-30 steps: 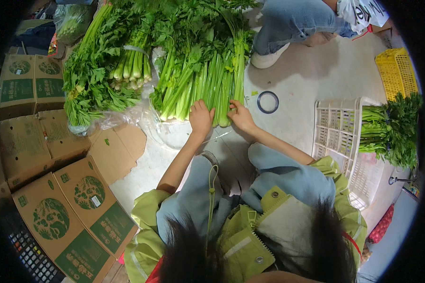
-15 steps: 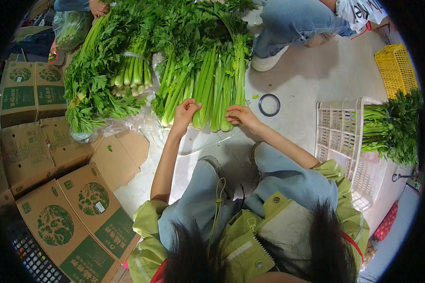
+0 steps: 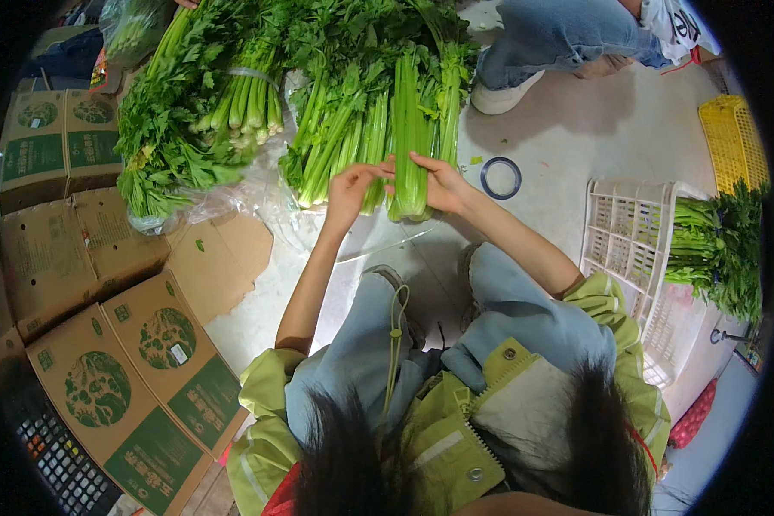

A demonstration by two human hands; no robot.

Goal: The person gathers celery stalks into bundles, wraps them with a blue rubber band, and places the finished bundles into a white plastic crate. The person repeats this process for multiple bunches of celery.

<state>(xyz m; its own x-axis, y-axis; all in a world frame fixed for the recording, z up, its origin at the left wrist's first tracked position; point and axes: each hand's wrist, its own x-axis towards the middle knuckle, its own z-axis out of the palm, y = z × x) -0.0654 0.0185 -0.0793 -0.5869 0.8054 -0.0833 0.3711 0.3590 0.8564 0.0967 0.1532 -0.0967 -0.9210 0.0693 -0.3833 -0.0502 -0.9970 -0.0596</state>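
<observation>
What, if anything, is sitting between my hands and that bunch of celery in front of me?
Nothing visible. The right hand already grips the celery bunch near its cut end, and the left hand touches it from the other side.

Brown cardboard boxes with green printed panels (image 3: 103,344) lie flat in a stack on the left. A small dark ring of tape (image 3: 500,177) sits on the grey floor. A white plastic crate with a grid of holes (image 3: 629,236) stands on the right. Green leafy stalks (image 3: 715,254) lie beside it. A yellow plastic crate (image 3: 735,142) is behind. Another person's leg in blue jeans (image 3: 559,34) is at the top, with a white shoe (image 3: 503,93).
</observation>
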